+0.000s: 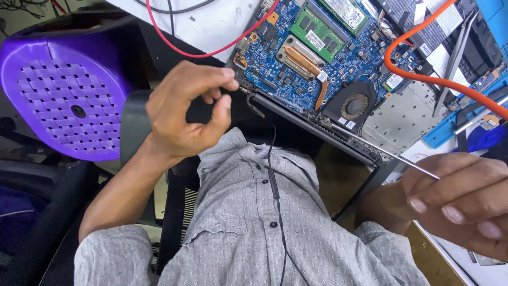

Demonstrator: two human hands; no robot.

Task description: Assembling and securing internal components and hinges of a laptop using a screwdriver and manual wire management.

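An opened laptop [312,114] lies with its blue circuit board [275,58], green memory modules [320,34], copper heat pipe [307,58] and round fan [354,106] exposed. My left hand [185,114] pinches the laptop's near left corner at the hinge with thumb and forefinger. My right hand [457,198] grips a thin metal tool [389,155], whose tip rests at the laptop's near edge below the fan.
A purple plastic stool [63,90] stands at the left. A red wire [174,42] and an orange cable [423,74] cross the bench. Metal tweezers [455,58] lie at the right. A black earphone cord [275,190] hangs over my grey shirt.
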